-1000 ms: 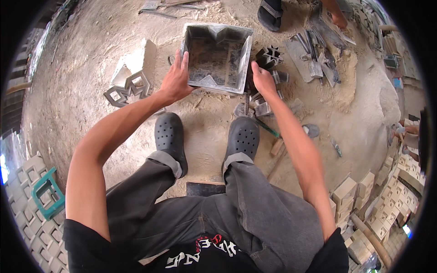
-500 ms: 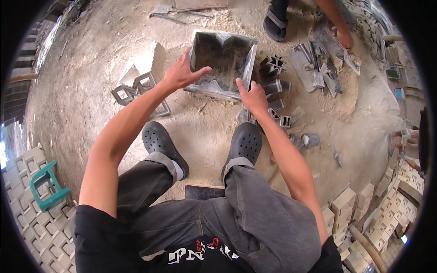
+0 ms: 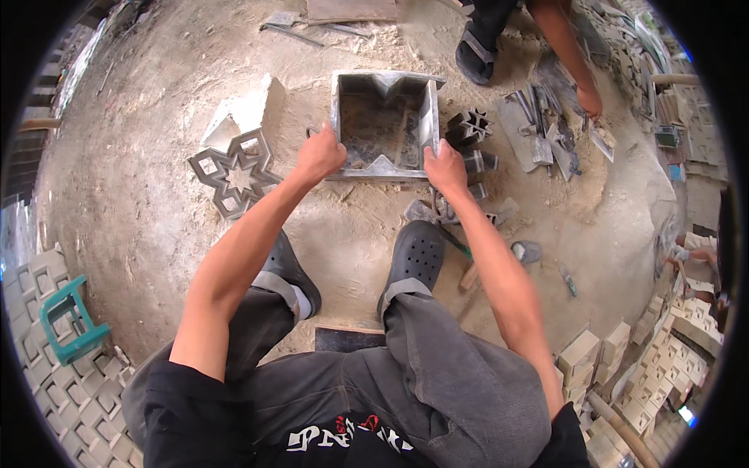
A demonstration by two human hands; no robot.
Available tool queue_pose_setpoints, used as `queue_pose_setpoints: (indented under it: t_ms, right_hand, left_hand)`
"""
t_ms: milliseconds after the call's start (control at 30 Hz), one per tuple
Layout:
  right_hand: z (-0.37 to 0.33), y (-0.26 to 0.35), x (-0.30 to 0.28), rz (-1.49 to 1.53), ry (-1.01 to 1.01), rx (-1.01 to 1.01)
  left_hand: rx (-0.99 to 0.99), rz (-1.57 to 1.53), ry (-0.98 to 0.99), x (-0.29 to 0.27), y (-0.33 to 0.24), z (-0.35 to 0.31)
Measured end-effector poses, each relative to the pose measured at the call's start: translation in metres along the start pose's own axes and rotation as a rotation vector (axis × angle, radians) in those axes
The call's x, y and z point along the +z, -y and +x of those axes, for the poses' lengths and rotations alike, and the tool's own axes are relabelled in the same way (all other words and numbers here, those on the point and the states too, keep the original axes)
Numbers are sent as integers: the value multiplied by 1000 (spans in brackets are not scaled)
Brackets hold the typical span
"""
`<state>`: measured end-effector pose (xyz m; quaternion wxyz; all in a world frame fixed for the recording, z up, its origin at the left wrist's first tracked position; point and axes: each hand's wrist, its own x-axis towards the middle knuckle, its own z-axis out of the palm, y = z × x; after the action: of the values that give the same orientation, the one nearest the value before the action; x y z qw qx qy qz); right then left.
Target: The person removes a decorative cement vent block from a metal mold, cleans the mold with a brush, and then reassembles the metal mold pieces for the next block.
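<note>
A square metal mould box [image 3: 382,173] with V-shaped ridges on its near and far walls lies on the ground ahead of me. My left hand [image 3: 321,154] is closed at its near left corner, fingers wrapped round the outer side. At the near right corner my right hand [image 3: 445,168] grips the wall, thumb on top. To the left lies a grey star-patterned lattice piece [image 3: 261,181], leaning near a pale angular block [image 3: 257,101]. Star-shaped metal cores [image 3: 476,125] stand just right of the box.
Several trowels and metal bars [image 3: 538,144] lie at the right, where another person's hand [image 3: 589,101] reaches down. A cup [image 3: 527,251] sits nearer. Cast blocks [image 3: 581,355] are stacked at lower right. A green stool [image 3: 74,320] stands at far left.
My left hand has gone from spread over the box's left wall to closed at its corner. The box has turned squarer to me. The other person's hand has shifted downward.
</note>
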<state>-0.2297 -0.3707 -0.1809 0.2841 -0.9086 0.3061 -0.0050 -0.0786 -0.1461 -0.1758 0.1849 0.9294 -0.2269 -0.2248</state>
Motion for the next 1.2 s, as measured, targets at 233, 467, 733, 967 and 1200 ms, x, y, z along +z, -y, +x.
queue_pose_setpoints:
  t_ms: [233, 467, 733, 967, 1200]
  right_hand:
    - [-49, -21, -10, 252, -292, 126]
    - [-74, -10, -23, -410, -96, -29]
    - [-70, -43, -9, -224, 123, 125]
    - [-67, -67, -15, 52, 197, 85]
    - [1, -62, -28, 133, 37, 110]
  left_hand:
    - [324, 174, -509, -3, -46, -30]
    - [638, 227, -10, 23, -119, -31]
    - [675, 310, 100, 60, -112, -15]
    - [694, 264, 82, 56, -112, -19]
    - [908, -17, -345, 67, -117, -51]
